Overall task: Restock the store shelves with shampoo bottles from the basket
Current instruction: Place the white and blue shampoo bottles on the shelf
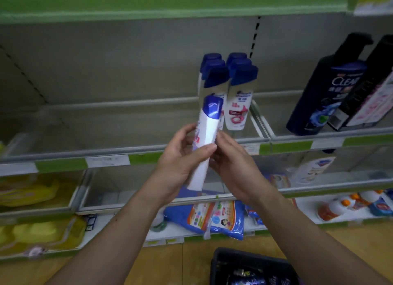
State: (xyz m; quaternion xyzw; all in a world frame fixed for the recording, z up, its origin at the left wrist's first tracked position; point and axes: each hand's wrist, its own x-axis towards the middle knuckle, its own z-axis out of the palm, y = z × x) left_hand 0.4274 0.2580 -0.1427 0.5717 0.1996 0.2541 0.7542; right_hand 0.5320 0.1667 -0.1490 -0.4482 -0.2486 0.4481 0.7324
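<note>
Forearms, two, bare, entering from the bottom edge and meeting before the shelving.

Left hand (182, 159): fingers (188, 129) curled round the lower body of one shampoo bottle (207, 133), thumb laid across its front.

Right hand (231, 165): closed on the same bottle from the other side, thumb against its right edge; its fingers pass mostly behind and are hard to see.

Shampoo bottle: white, blue cap, tilted with the cap up and a little rightward. It is held just in front of the middle shelf (127, 151), level with its front rail, and is not yet set down.

Shelved bottles (239, 101): same make, in two short rows toward the right end of that shelf bay, directly behind the held one.

Step, as judged: placing. The next move looks to call for lifting the base over the front rail and standing the bottle upright at the front of a row or beside it, label forward, without knocking its neighbours.

Dark bottles (325, 89): next bay to the right, leaning; the rightmost is cut off by the frame.

Basket (219, 261): dark, on the floor at the bottom edge, only partly in view; its contents are too dim to count.

Lower shelves: blurred yellow packs (29, 191) and a blue pouch (214, 218). The price labels are unreadable.
</note>
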